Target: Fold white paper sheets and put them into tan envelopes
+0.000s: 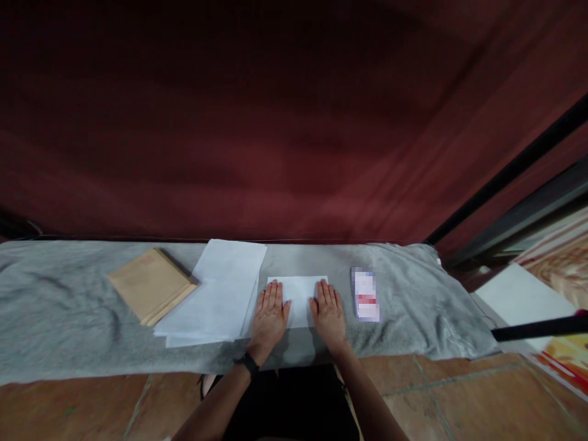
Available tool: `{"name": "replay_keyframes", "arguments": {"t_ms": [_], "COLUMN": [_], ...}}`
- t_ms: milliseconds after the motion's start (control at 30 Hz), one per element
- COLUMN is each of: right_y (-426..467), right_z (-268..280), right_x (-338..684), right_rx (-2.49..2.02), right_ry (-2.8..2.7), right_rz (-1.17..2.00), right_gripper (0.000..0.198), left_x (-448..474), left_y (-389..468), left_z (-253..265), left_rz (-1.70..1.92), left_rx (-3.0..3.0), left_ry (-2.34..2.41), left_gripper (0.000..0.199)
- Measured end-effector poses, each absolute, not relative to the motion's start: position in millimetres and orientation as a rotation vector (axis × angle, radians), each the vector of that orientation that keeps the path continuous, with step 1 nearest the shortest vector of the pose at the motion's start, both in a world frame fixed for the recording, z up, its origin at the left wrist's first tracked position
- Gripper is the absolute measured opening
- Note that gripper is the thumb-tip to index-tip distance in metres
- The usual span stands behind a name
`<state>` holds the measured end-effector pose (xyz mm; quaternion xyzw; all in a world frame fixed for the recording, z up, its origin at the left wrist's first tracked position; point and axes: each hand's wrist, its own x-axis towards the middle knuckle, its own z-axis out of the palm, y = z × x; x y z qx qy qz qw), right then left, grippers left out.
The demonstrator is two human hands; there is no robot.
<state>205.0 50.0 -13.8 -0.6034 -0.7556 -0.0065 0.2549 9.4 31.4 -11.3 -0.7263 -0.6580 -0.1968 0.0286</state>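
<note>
A white sheet of paper [301, 300], apparently folded, lies on the grey cloth in front of me. My left hand [271, 313] rests flat on its left side, fingers stretched forward and thumb pointing inward. On the right side of the same paper, my right hand [329, 315] lies flat too, with its fingers extended. Just left of my left hand is a loose pile of larger white sheets [215, 294], its edges uneven. A banded bundle of slips [366, 295], blurred by pixels, sits to the right of my right hand.
Several brown paper envelopes [151, 285] are stacked at the left. Grey cloth [413, 300] covers the long narrow surface. A dark red curtain [285, 153] hangs behind it. Black bars [509, 171] and a white board [523, 294] stand at the right, above a tiled floor [413, 398].
</note>
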Motion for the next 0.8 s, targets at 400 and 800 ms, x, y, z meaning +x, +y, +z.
{"name": "replay_keyframes", "arguments": {"t_ms": [400,800], "right_y": [51,48], "right_z": [5,11], "right_x": [217,220], "right_rx": [-1.977,-1.764], "right_ry": [-1.707,-1.556], "right_rz": [0.248,0.455], "right_gripper": [0.027,0.014], "left_x": [9,0], "left_y": [32,31], "left_z": [-11,-13], "left_rz": [-0.61,-0.827], "left_rx": [-2.259,-2.306], "left_ry": [-2.043,-2.072], "left_gripper": [0.059,0.052]}}
